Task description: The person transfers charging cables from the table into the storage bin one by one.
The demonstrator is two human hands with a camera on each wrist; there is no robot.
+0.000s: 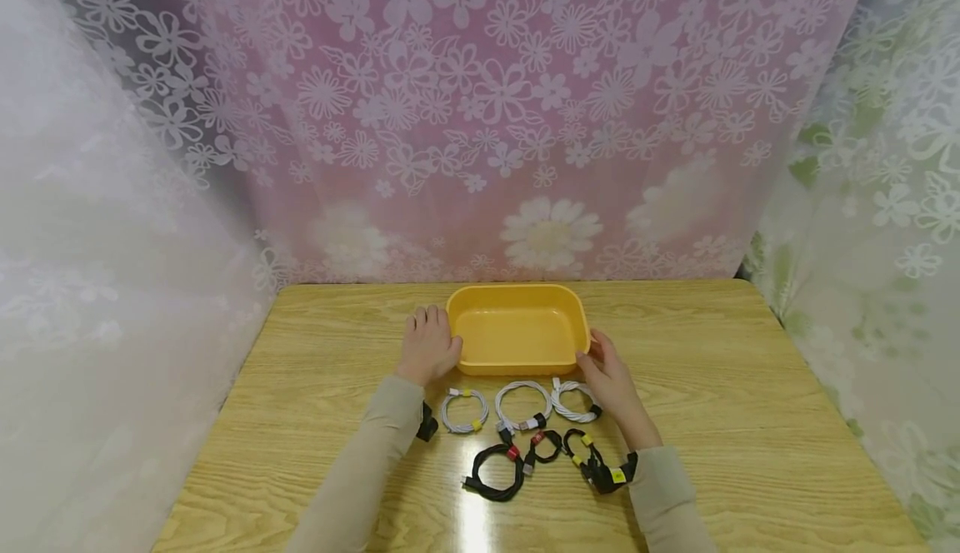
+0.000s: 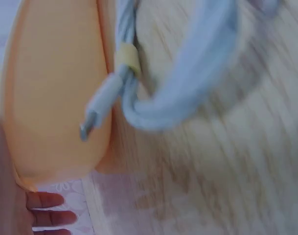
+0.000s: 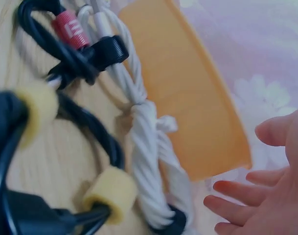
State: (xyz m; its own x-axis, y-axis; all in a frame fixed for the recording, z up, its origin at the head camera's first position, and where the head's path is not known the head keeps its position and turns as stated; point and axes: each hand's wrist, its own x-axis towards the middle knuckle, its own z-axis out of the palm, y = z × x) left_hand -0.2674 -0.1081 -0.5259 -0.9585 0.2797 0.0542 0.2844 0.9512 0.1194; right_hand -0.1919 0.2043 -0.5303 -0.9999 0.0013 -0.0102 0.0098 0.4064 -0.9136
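I'm seeing the bin (image 1: pixel 517 341) sitting between my left hand (image 1: pixel 427 346) and right hand (image 1: pixel 611 382). Nearer me than the hands, three white cables (image 1: pixel 446 415) are lying in a row, and three black cables (image 1: pixel 498 496) are resting below them, the last beside my right wrist. A white coil is blurring in the left wrist view, and that last black cable is merging with dark gear (image 1: pixel 631 466) at the cuff. My left hand is grasping the bin's left rim, thumb over it, fingers outside. My right hand is resting unclenched around the near right corner; I'm not making out firm contact.
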